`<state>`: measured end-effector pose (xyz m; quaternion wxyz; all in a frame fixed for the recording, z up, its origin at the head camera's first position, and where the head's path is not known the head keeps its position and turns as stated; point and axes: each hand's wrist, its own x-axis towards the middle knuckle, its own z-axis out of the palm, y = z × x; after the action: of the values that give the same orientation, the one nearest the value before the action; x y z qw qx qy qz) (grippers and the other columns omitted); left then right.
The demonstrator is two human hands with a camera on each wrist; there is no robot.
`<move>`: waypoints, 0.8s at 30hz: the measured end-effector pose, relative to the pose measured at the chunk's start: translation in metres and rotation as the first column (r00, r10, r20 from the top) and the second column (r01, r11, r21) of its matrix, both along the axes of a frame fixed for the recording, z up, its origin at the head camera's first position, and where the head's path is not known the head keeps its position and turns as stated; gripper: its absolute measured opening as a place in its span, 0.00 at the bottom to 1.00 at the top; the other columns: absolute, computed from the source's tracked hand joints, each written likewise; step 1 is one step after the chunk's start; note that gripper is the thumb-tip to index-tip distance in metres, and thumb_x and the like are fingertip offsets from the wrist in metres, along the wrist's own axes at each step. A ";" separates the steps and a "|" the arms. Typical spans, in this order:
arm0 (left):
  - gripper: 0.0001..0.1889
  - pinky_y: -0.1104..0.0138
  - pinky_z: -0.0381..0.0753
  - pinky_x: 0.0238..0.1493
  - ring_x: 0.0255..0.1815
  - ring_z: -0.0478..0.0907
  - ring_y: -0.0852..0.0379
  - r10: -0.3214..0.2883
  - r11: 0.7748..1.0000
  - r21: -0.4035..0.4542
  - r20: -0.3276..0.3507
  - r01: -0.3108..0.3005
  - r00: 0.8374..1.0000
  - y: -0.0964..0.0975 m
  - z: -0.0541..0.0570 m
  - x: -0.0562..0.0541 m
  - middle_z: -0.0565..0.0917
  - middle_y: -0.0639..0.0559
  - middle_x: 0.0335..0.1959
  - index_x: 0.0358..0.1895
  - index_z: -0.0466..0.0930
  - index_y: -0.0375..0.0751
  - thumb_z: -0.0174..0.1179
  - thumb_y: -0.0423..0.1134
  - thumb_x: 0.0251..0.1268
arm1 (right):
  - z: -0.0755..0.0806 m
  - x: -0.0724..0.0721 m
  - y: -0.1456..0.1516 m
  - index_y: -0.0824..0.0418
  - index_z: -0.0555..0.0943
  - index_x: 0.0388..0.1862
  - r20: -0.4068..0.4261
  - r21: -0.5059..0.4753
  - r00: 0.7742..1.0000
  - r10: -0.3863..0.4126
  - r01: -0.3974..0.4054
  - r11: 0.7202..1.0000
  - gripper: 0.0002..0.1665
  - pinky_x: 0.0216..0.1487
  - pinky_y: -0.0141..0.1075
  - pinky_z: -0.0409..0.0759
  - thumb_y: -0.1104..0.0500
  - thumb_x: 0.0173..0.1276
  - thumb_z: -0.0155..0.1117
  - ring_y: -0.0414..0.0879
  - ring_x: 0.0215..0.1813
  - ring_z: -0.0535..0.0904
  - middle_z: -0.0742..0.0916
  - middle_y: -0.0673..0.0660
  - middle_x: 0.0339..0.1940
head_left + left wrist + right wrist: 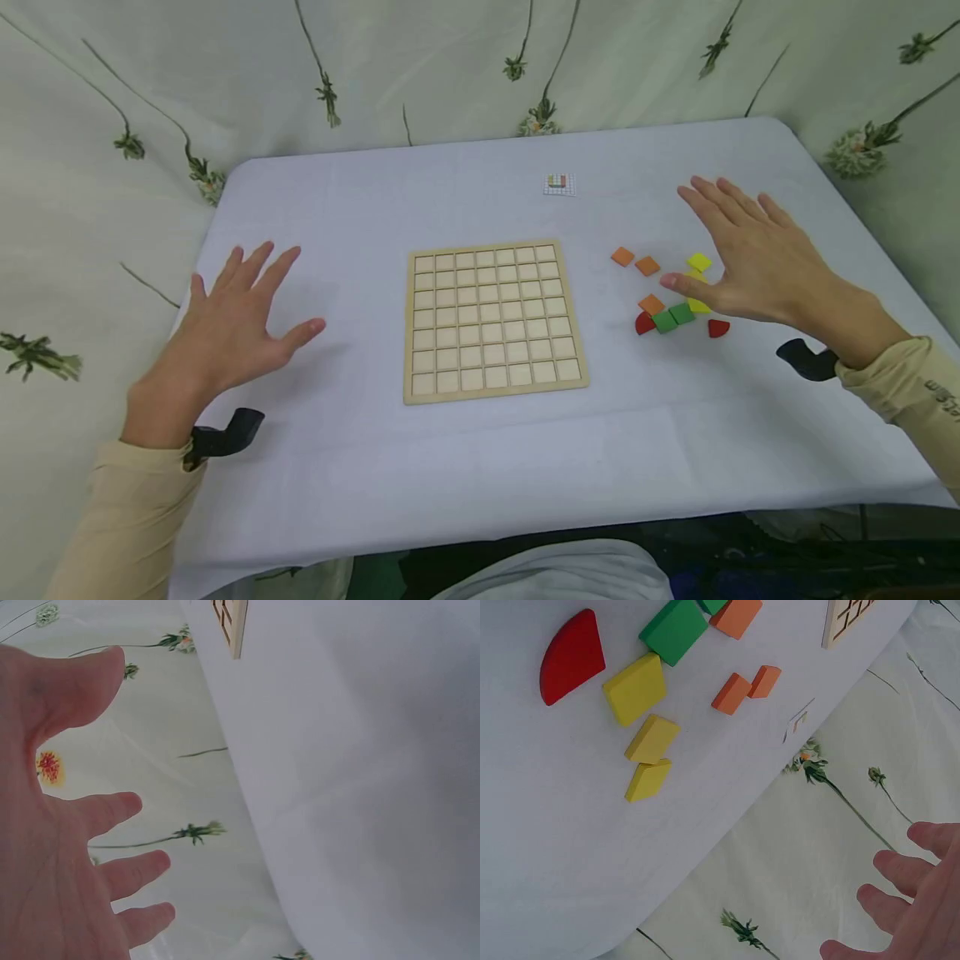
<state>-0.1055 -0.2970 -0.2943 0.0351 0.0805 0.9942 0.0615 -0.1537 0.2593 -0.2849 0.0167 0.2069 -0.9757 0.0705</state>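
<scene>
My left hand (234, 333) hovers over the left part of the table, fingers spread, holding nothing. On the right, my right hand (765, 258) is spread too, above a loose group of coloured pieces and partly hiding them in the head view. The group has orange squares (623, 256), green squares (664, 322), yellow squares (634, 688) and red quarter-circle pieces (574, 658). Between the hands lies a wooden grid board (496, 393) with bare square cells. In the left wrist view just a corner of the board (238, 634) shows.
A small card (559, 185) printed with a coloured grid pattern lies behind the board. The white-covered table (450, 467) ends at a flower-patterned curtain (435, 67) at the back and left. A black wrist mount (228, 432) sticks out from the left sleeve.
</scene>
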 end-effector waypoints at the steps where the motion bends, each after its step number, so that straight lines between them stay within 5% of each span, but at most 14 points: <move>1: 0.50 0.19 0.36 0.67 0.82 0.37 0.25 0.002 1.000 -0.001 0.005 -0.002 1.000 0.000 0.000 0.000 0.47 0.32 0.83 0.84 0.45 0.48 0.58 0.65 0.67 | 0.000 -0.001 0.001 0.59 0.49 0.84 0.003 -0.005 1.000 -0.005 0.005 1.000 0.55 0.78 0.70 0.48 0.35 0.70 0.58 0.65 0.84 0.50 0.58 0.66 0.84; 5: 0.50 0.19 0.36 0.66 0.82 0.37 0.24 0.009 1.000 -0.006 0.010 -0.009 1.000 -0.004 0.001 0.001 0.47 0.31 0.83 0.84 0.44 0.48 0.58 0.66 0.67 | -0.004 -0.003 0.005 0.64 0.64 0.77 0.032 -0.035 0.998 -0.047 0.048 0.998 0.40 0.63 0.67 0.73 0.46 0.73 0.59 0.68 0.69 0.72 0.71 0.71 0.75; 8: 0.50 0.19 0.36 0.66 0.82 0.38 0.24 0.011 1.000 -0.008 0.000 -0.011 1.000 -0.007 0.003 0.003 0.47 0.31 0.83 0.84 0.45 0.48 0.58 0.66 0.67 | -0.011 -0.007 0.009 0.67 0.74 0.65 0.118 -0.027 0.990 -0.075 0.079 0.996 0.27 0.47 0.62 0.82 0.55 0.72 0.61 0.66 0.55 0.80 0.79 0.72 0.63; 15: 0.50 0.19 0.36 0.67 0.82 0.38 0.24 0.014 1.000 0.002 0.006 -0.014 1.000 -0.007 0.002 0.009 0.49 0.31 0.83 0.83 0.46 0.47 0.58 0.65 0.67 | -0.035 -0.012 0.014 0.66 0.80 0.56 0.346 0.053 0.937 -0.051 0.034 0.998 0.23 0.51 0.58 0.83 0.57 0.66 0.71 0.60 0.54 0.81 0.86 0.66 0.53; 24: 0.49 0.19 0.38 0.67 0.82 0.40 0.24 -0.011 1.000 -0.015 0.027 0.012 1.000 -0.001 0.003 0.002 0.49 0.32 0.83 0.83 0.47 0.48 0.58 0.65 0.67 | -0.050 -0.004 0.016 0.68 0.79 0.53 0.363 0.061 0.929 -0.068 0.049 0.997 0.19 0.37 0.44 0.84 0.63 0.65 0.71 0.53 0.44 0.82 0.87 0.65 0.49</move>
<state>-0.1038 -0.2976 -0.2916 0.0496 0.0850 0.9936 0.0549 -0.1579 0.2753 -0.3348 -0.1681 0.1611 -0.9690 0.0823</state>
